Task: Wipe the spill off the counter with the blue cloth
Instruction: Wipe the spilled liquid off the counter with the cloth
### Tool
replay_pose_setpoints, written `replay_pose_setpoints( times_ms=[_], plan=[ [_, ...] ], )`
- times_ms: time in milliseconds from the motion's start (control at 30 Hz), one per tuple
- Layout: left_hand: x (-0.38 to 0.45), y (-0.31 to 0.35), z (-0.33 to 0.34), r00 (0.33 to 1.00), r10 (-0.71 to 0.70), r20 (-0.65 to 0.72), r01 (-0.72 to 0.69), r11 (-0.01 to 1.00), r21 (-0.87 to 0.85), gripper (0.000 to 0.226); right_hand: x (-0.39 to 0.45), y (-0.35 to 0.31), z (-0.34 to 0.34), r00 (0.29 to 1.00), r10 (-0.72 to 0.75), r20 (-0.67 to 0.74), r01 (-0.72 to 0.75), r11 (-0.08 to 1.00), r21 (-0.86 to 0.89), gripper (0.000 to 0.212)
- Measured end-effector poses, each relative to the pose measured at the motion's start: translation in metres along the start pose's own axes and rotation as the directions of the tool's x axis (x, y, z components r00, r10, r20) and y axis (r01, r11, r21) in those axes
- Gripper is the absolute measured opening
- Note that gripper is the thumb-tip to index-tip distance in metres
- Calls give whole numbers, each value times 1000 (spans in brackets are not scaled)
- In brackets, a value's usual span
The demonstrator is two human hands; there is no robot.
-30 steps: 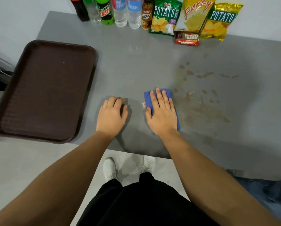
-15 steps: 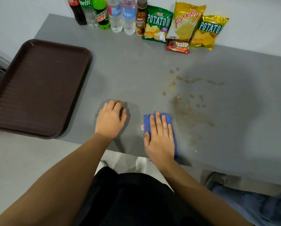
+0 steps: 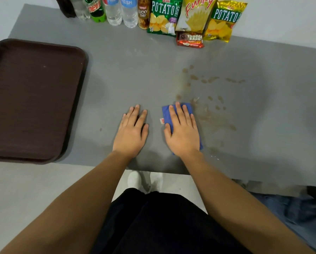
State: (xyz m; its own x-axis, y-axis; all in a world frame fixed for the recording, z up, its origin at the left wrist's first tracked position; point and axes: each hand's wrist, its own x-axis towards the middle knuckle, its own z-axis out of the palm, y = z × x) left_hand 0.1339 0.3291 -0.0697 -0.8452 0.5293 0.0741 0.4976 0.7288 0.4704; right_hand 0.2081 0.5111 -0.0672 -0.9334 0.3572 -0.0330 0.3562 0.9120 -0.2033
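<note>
right hand [image 3: 183, 133] flat, palm down, fingers spread, pressing the folded blue cloth [image 3: 166, 114] onto the grey counter [image 3: 127, 70]; nothing gripped, just pinned under the open palm. the cloth sits just below frame centre, its blue edge peeking out at 12 and 9 o'clock of the hand, a small white tag on its left side. the brown spill [image 3: 208, 99], a scatter of drops and a faint smear, spreads from the cloth's edge toward 1 and 3 o'clock. left hand [image 3: 131, 132] lies open and flat on the bare counter at 9 o'clock of the cloth, apart from it, holding nothing. a dark brown plastic tray [image 3: 34, 99] lies further off at 9 o'clock. at 12 o'clock, along the wall, stand drink bottles [image 3: 115, 11] and crisp bags [image 3: 195, 15].
</note>
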Motion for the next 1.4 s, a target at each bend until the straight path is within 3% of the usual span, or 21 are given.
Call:
replay_pose_setpoints(
  times_ms=[367,733,867,1167,1400],
  plan=[
    [1,1,-2,1000,0,17,-1,1000,16,51,-66,5,6,991,133,11,-133,991,-25,66],
    [2,-3,0,1000,11,-16,-11,1000,13,52,-34,39,-2,977,-205,54,206,978,-17,65],
    [1,-4,3,1000,14,-26,-12,999,45,51,-23,66,-10,969,-237,73,240,970,-37,66],
    [2,-2,5,999,9,-43,-6,998,68,51,-52,99,-15,983,-160,93,161,987,-4,66],
    [1,3,4,998,3,-55,3,994,105,54,-53,98,-17,934,-333,126,335,942,12,64]
  ],
)
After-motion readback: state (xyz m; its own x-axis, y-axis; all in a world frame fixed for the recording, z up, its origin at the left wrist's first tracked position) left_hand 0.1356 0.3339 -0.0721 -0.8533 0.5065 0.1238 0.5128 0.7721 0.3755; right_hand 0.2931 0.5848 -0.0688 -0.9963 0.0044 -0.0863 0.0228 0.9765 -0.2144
